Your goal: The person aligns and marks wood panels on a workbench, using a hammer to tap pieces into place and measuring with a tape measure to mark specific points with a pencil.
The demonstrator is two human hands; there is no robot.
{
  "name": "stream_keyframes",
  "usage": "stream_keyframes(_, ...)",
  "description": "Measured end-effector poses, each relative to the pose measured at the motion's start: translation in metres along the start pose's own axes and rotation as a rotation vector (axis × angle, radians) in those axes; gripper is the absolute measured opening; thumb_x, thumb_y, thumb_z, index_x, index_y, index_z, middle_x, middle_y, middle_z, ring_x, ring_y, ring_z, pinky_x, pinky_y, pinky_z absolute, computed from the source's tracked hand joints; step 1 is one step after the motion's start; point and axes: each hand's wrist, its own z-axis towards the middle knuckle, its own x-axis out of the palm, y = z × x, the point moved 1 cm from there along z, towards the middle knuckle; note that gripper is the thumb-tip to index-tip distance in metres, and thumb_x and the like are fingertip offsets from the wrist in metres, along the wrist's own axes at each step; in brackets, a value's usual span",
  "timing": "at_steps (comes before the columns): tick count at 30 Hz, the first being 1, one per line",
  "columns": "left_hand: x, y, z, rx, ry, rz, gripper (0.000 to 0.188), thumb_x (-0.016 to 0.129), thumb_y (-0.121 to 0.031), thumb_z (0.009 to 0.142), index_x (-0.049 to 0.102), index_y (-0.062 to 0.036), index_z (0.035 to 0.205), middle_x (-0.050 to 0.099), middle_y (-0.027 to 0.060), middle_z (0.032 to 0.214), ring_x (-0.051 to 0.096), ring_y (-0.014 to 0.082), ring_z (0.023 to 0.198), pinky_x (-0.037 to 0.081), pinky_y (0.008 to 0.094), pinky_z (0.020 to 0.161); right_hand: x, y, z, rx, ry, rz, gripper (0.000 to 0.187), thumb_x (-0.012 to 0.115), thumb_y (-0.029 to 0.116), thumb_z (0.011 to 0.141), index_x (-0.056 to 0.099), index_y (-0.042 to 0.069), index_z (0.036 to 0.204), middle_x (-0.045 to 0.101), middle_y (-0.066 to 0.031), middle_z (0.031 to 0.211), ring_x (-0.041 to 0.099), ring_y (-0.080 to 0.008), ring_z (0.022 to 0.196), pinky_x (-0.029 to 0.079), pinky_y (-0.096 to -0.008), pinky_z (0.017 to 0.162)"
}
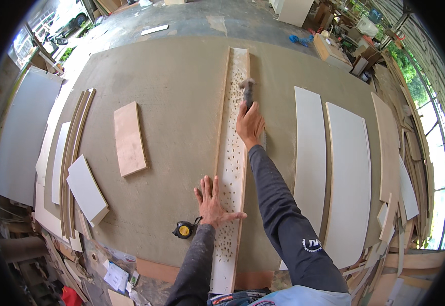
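A long, narrow white board (231, 171) with wooden edges runs away from me down the middle of the work table. Dark specks or holes are scattered over its face. My left hand (213, 208) lies flat on its near part, fingers spread, with the thumb reaching the right edge. Farther along, my right hand (251, 125) is closed around the handle of a hammer (248, 94). The hammer's head is slightly blurred above the board's right side; whether it touches the board I cannot tell. A black and yellow tape measure (183, 230) rests beside my left wrist.
On the broad grey-brown table (181, 102) a pinkish panel (129, 138) lies to the left. Farther left are a white panel (87, 186) and several thin strips (73, 163). Two white boards (310, 153) lie at right, near stacked wood offcuts (413, 153).
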Motion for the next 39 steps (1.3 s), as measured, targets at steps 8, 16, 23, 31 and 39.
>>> stream_keyframes(8,0.007,0.003,-0.003,0.022,-0.007,-0.038,0.169,0.075,-0.092,0.036,0.003,-0.005,0.161,-0.001,0.0263,0.166,-0.01,0.0386,0.155,-0.01,0.0551,0.122,0.06,-0.014,0.048,0.001,0.202,-0.174,0.031,0.05,0.032,0.102,0.053,0.002,0.098,0.069,-0.0228,0.081,0.07,-0.0409,0.079,0.053,-0.0509,0.066)
stream_keyframes(16,0.008,0.001,-0.004,0.029,-0.05,-0.043,0.167,0.079,-0.088,0.037,0.004,-0.0065,0.162,0.002,0.0258,0.166,-0.007,0.0373,0.155,-0.008,0.0546,0.123,0.058,-0.005,0.045,0.099,0.185,-0.143,0.035,0.048,0.03,0.098,0.063,-0.001,0.1,0.071,-0.0241,0.087,0.071,-0.0423,0.084,0.056,-0.0531,0.075)
stream_keyframes(23,0.011,-0.001,0.002,0.05,-0.107,-0.039,0.158,0.081,-0.082,0.041,0.013,-0.0043,0.161,0.009,0.0243,0.166,-0.002,0.0337,0.156,-0.008,0.0524,0.123,0.077,0.039,-0.065,-0.309,0.008,-0.132,0.036,0.05,0.036,0.099,0.06,0.001,0.096,0.066,-0.0191,0.071,0.067,-0.0341,0.063,0.053,-0.0462,0.054)
stream_keyframes(31,0.122,0.145,0.047,0.357,-0.754,1.031,0.12,0.073,-0.068,0.071,0.02,-0.0075,0.16,0.016,0.0169,0.167,0.009,0.0331,0.156,0.0,0.0518,0.124,-0.002,0.111,-0.215,-0.494,0.614,0.104,0.037,0.058,0.024,0.094,0.059,-0.001,0.12,0.061,-0.018,0.112,0.056,-0.0313,0.109,0.049,-0.048,0.083)
stream_keyframes(39,0.022,0.003,-0.001,0.087,-0.179,-0.036,0.151,0.088,-0.071,0.047,0.012,-0.0073,0.161,0.015,0.0228,0.166,0.008,0.0331,0.156,0.004,0.0572,0.123,-0.235,-0.112,-0.291,0.261,0.111,-0.264,0.082,0.078,0.046,0.079,0.045,-0.004,0.135,0.044,-0.0283,0.139,0.04,-0.0443,0.132,0.031,-0.0582,0.108)
